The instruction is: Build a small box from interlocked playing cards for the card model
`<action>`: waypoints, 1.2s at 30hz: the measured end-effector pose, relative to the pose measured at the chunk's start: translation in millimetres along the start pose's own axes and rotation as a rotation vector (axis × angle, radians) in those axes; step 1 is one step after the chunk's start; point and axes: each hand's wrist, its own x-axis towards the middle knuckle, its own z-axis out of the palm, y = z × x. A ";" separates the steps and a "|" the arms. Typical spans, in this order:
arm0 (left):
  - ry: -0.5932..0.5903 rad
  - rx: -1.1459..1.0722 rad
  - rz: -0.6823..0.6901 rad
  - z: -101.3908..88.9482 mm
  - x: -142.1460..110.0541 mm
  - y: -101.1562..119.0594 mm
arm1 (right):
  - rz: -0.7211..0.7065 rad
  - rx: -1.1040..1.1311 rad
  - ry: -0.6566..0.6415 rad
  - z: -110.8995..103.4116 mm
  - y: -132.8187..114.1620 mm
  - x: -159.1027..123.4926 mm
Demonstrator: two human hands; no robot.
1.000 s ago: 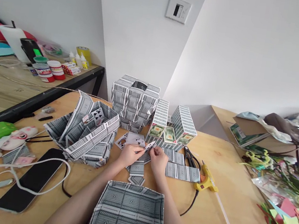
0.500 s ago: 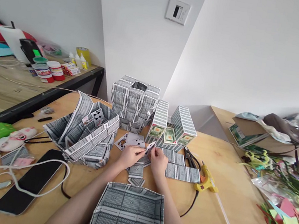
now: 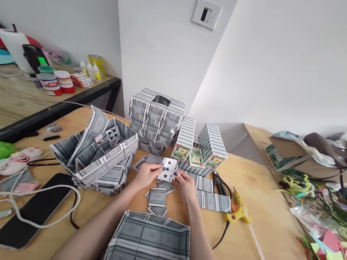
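Between my two hands stands a three of clubs playing card, its face toward me. My left hand pinches its left edge. On the opposite edge, the fingers of my right hand are closed. Loose grey-backed cards lie on the table just below, and more cards are partly hidden behind my hands. Strips of joined cards extend to the right of my right hand. Close to my body, between my forearms, is an open box made of folded cards.
A yellow glue gun and black-handled scissors lie at right. Behind stand a card-built block and stacked card boxes. To the left are a card-built container, a phone and a white cable.
The card was tilted, nearly edge-on, between my fingers. Now it is turned upright with its face showing, and my hands have moved slightly apart.
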 end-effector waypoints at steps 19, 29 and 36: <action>-0.095 -0.052 -0.019 2.4 -1.9 5.4 | 0.015 -0.105 0.037 -2.0 3.6 2.2; -0.062 -0.362 -0.227 8.1 -1.4 5.3 | -0.022 -0.197 -0.016 17.1 5.1 -6.4; 0.010 -0.477 -0.335 17.8 -4.6 8.1 | -0.138 -0.340 -0.049 28.3 5.0 -9.9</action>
